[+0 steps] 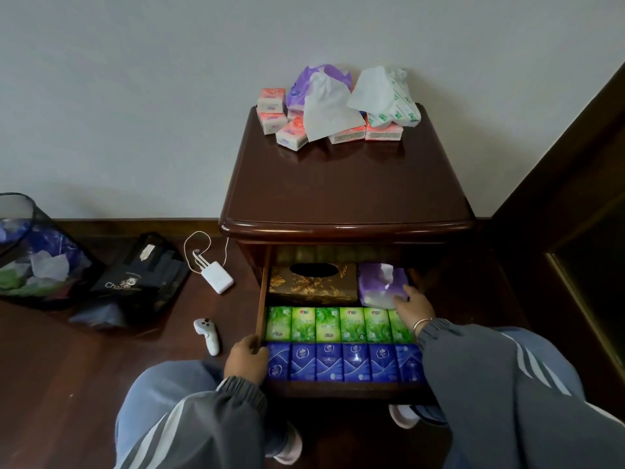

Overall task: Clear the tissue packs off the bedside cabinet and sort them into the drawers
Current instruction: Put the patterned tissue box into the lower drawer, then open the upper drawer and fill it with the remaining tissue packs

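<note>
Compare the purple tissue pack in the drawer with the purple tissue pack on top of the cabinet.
The purple pack in the drawer lies in the back right corner beside the brown tissue box, under the right hand; the purple pack on the cabinet sits untouched at the back among pink packs. The drawer pack shows only a small tuft of tissue, while the cabinet pack has a large sheet pulled out. Both are soft, purple and opened.

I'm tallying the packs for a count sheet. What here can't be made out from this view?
- Head view: pink packs, number unclear; loose tissues cover some.
- Green row and blue row: right ends hidden by the right sleeve.
- Drawer back: under the cabinet top.
- Pack print: too small.
</note>
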{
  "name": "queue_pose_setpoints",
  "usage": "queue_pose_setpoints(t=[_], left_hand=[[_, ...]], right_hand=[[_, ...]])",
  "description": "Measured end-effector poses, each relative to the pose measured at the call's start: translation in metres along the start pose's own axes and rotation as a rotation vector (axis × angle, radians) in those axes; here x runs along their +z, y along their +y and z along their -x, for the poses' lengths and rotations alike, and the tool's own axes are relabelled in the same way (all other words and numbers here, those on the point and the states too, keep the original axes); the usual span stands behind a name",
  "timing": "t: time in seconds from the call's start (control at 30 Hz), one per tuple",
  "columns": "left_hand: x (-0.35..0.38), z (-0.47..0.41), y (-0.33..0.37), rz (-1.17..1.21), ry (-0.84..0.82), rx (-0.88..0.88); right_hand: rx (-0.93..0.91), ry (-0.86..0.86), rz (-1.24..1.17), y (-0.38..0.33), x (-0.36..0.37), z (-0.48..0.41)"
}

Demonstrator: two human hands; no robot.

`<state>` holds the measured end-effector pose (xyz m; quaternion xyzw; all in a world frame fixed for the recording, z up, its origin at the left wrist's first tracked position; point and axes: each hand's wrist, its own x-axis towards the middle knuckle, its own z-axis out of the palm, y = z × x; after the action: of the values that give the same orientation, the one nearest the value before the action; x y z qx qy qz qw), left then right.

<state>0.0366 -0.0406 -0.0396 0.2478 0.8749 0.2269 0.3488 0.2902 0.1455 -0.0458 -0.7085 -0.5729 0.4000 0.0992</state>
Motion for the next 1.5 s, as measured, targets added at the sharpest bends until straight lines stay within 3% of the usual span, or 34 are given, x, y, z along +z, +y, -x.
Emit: queue_pose_setpoints(t=[0.2,0.47,0.73,0.83,1.0,1.1,1.17,1.23,1.33,1.5], left_hand=[[-0.002,0.005,0.000,0.060,-0.028,-0.001],[-0.007,0.007,0.006,0.060,-0.038,0.003],[-0.044,-0.007,0.051,0.231,0.169,0.151],[-0.060,-0.017,0.073,0.277,0.223,0.187],[-0.081,-0.034,0.107,0.371,0.338,0.249],[-0.081,-0.047,0.119,0.407,0.306,0.244],[-0.072,-0.054,0.122,0.451,0.229,0.207],[-0.061,-0.058,0.120,0.481,0.161,0.183],[-0.054,-0.061,0.115,0.531,0.133,0.178],[-0.072,-0.058,0.105,0.404,0.136,0.184]], right_hand=[[-0.096,-0.027,0.163,-0.009,0.001,-0.001],[-0.187,-0.148,0.099,-0.015,-0.020,0.029],[-0.406,-0.217,-0.020,-0.052,-0.103,0.064],[-0.367,-0.093,-0.104,-0.066,-0.128,0.059],[-0.310,0.322,-0.137,-0.071,-0.142,0.034],[-0.207,0.555,-0.280,-0.064,-0.133,0.019],[-0.056,0.611,-0.494,-0.054,-0.121,0.010],[0.066,0.479,-0.692,-0.044,-0.105,0.003],[0.081,0.192,-0.889,-0.033,-0.083,0.001],[0.035,0.159,-0.745,-0.023,-0.091,0.005]])
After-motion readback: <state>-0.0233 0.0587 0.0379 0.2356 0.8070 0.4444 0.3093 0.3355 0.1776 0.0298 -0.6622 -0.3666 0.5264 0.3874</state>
